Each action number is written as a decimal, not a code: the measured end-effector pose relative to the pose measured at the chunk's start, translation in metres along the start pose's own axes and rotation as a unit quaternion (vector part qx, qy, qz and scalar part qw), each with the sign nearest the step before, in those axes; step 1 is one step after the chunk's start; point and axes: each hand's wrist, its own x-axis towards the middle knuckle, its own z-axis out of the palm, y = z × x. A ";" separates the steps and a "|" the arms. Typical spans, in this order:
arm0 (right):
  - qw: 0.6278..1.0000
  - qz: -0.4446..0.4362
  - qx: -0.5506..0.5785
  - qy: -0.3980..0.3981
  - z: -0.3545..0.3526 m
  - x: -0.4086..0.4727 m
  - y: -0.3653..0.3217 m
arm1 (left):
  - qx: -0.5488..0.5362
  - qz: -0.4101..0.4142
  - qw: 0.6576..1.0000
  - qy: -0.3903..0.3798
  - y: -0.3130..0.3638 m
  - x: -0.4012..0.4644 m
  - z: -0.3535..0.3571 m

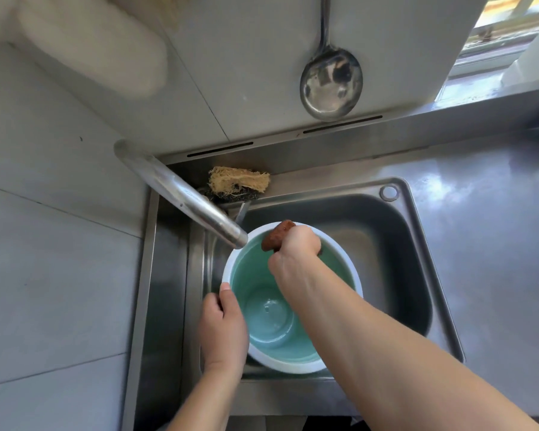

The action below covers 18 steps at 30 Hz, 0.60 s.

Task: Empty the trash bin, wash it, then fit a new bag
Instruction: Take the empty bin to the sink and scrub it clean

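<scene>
A small round trash bin, white outside and teal inside, stands in the steel sink with a little water at its bottom. My left hand grips the bin's near-left rim, thumb over the edge. My right hand is closed on a brown scrubbing sponge and presses it against the far inner wall just under the rim. The tap spout ends right above the bin's far-left rim; no water runs from it.
A tan loofah on a dark scouring pad lies on the sink's back ledge. A steel ladle hangs on the tiled wall above. Steel countertop stretches to the right; tiled wall is on the left.
</scene>
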 end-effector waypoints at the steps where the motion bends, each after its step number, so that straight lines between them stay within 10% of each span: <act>1: 0.985 -0.043 -0.160 0.054 0.006 0.000 0.002 | 0.001 0.003 1.000 -0.005 0.000 0.000 0.000; 5: 0.833 -0.158 -0.526 0.069 0.016 -0.001 0.012 | 0.001 0.015 1.000 -0.018 0.000 0.002 0.001; 12: 0.974 -0.094 -0.207 0.007 0.012 0.008 0.065 | 0.013 0.014 0.999 -0.033 -0.001 0.012 -0.003; 18: 0.934 -0.088 -0.327 -0.110 -0.024 0.018 0.102 | 0.036 0.013 0.999 -0.036 -0.009 0.016 -0.005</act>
